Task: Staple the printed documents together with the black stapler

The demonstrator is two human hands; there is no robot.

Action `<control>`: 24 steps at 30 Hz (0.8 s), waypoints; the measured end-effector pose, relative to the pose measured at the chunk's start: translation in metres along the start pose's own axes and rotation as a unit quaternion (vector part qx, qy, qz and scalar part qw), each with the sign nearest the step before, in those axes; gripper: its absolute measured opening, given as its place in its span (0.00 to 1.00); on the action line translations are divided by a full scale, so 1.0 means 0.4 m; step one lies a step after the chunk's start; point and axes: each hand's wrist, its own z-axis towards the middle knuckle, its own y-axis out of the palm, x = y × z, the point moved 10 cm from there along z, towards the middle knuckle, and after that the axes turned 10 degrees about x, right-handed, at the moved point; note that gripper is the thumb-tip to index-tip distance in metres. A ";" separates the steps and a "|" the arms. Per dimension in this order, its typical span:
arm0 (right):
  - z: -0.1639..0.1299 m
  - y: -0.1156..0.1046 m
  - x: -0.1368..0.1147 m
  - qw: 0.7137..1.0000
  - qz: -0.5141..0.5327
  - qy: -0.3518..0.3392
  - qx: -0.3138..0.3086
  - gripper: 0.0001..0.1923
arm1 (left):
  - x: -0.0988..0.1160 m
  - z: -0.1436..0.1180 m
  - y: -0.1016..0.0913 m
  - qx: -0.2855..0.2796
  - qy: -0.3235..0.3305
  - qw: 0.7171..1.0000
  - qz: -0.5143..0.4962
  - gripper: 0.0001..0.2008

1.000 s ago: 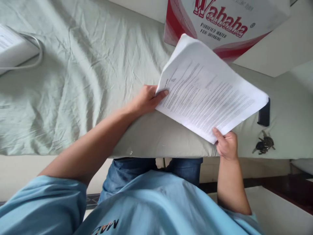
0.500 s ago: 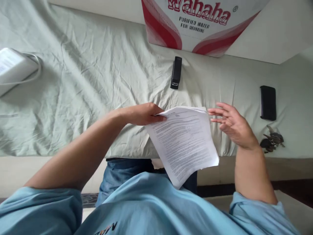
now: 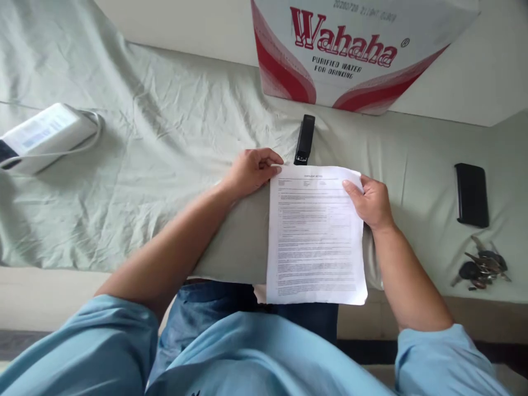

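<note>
Looks like a lived-in room of a home, perhaps a bedroom, though not certain. Wrinkled pale green bedsheet (image 3: 165, 137) over a soft mattress-like surface, with a Wahaha water carton (image 3: 346, 49) at its far edge against the wall. Black phone (image 3: 472, 193) and bunch of keys (image 3: 480, 268) near its right edge, white device with cable (image 3: 45, 135) near its left edge.

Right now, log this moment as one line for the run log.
left hand: grips top-left corner of paper stack | right hand: holds top-right corner | stapler: just beyond stack | bed sheet: underneath
</note>
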 end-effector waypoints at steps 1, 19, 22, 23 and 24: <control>-0.004 -0.008 -0.001 1.000 -0.009 -0.003 0.014 0.26 | 0.006 0.001 0.003 0.011 0.019 1.000 0.014 0.11; 0.011 -0.051 0.002 0.986 -0.137 -0.003 0.099 0.29 | 0.044 -0.016 0.021 0.119 0.160 0.968 0.150 0.13; 0.014 -0.052 0.013 0.988 -0.132 0.014 0.085 0.28 | 0.047 -0.017 0.024 0.107 0.158 0.971 0.144 0.14; 0.015 -0.054 0.018 0.988 -0.127 0.021 0.083 0.28 | 0.046 -0.016 0.024 0.104 0.155 0.973 0.140 0.14; 0.015 -0.055 0.024 0.989 -0.122 0.027 0.082 0.27 | 0.046 -0.016 0.023 0.101 0.150 0.974 0.135 0.14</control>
